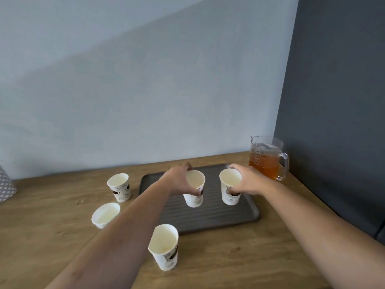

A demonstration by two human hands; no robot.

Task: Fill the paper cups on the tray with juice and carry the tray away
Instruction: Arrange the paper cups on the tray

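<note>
A dark grey ribbed tray (pixel 210 222) lies on the wooden table. My left hand (pixel 180 181) grips a white printed paper cup (pixel 194 200) over the tray's middle. My right hand (pixel 249 181) holds a second paper cup (pixel 229 184) over the tray's right part. Both cups look empty; whether they touch the tray I cannot tell. Three more empty paper cups stand on the table left of and in front of the tray: one at the back (pixel 119 186), one in the middle (pixel 105 214), one nearest me (pixel 165 246). A clear measuring jug (pixel 267 161) half full of orange-brown juice stands behind the tray at the right.
The wooden table (pixel 239 263) meets a pale wall at the back and a dark grey wall (pixel 337 101) at the right. A patterned grey-white object (pixel 5 184) sits at the far left edge of the table.
</note>
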